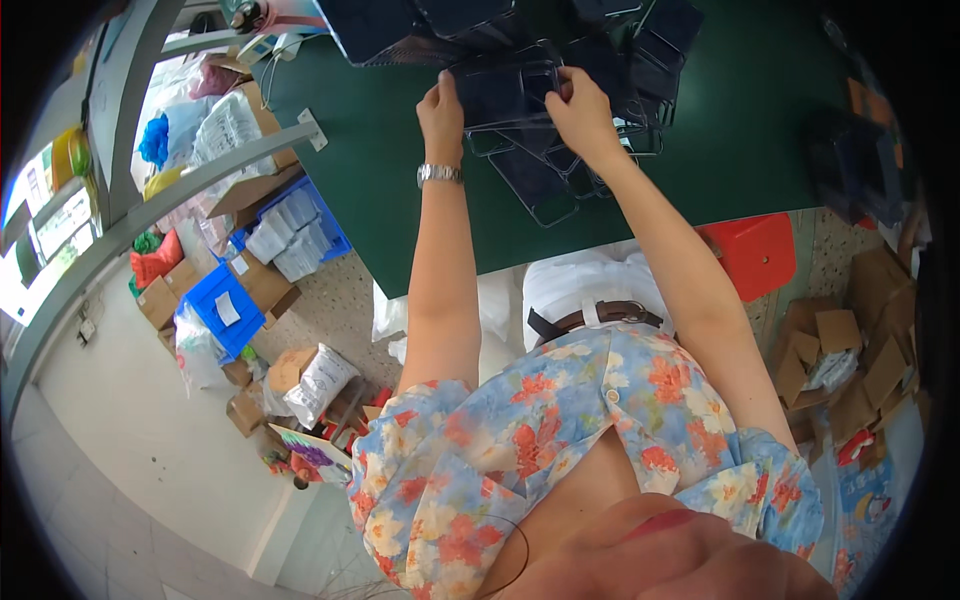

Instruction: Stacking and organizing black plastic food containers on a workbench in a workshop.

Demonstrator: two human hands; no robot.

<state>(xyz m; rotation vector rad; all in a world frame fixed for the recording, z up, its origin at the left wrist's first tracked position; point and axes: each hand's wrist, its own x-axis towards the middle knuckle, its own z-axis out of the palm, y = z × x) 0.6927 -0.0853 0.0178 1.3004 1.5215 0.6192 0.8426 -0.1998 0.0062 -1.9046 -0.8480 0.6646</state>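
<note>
Dark navy rectangular piece with a thin, shiny wire frame [495,100], held over the middle of the smooth, dark green table [740,125], toward the far side. Gripped at both ends: bare left hand [440,118], silver metal watch [440,174] at the wrist, with thumb and fingers clamped on the left edge; bare right hand [583,112] with thumb and forefinger pinched on the wire at the right. Impossible to tell whether touching the pile beneath.

Judging by the layout, mid-handling, with only one piece in hand. Apparently left: similar navy wire-framed pieces [528,180], loose and overlapping on the table. Possibly done, though uncertain: dark navy stacked pieces [380,30] at the table's far edge. Just off the table's near edge, a red plastic seat [745,262]; off the table's left side, blue plastic crates [203,298]; beyond the right end, brown cardboard boxes [838,330].
</note>
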